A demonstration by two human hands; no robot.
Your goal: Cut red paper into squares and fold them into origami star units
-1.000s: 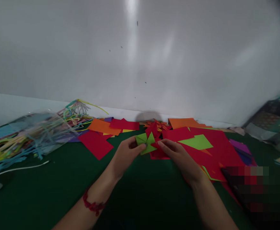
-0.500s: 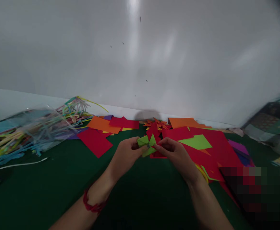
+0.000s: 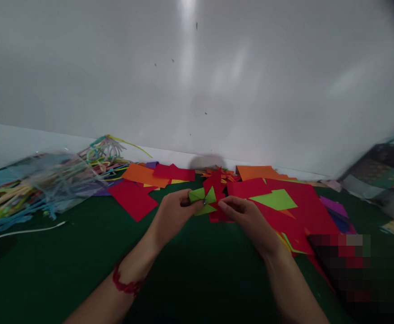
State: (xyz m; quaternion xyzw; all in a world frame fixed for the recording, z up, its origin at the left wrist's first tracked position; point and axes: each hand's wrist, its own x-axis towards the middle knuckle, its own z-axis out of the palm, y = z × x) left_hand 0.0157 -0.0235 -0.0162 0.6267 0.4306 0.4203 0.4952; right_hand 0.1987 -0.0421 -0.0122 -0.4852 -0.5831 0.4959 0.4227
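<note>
My left hand (image 3: 175,211) is closed on a small green paper pinwheel (image 3: 210,195), its thumb pressed near the centre where a small shiny spot shows. Folded, pointed blades stick out to the upper left and to the right. Just to the right of it is my right hand (image 3: 240,210), thumb and forefinger pinched together a little apart from the blades. Whether anything small sits in that pinch I cannot make out. Behind the pinwheel lies red paper (image 3: 213,181), partly covered by it.
Red sheets (image 3: 305,202) with a light green piece (image 3: 278,200) on top lie at right, beside a dark slab (image 3: 359,279). Orange cut pieces (image 3: 222,173) sit by the white wall (image 3: 197,90). Pipe cleaners (image 3: 14,202) in clear plastic fill the left.
My left hand has moved slightly left with the pinwheel. My right fingertips, which were at its right edge, are now a small gap away from it.
</note>
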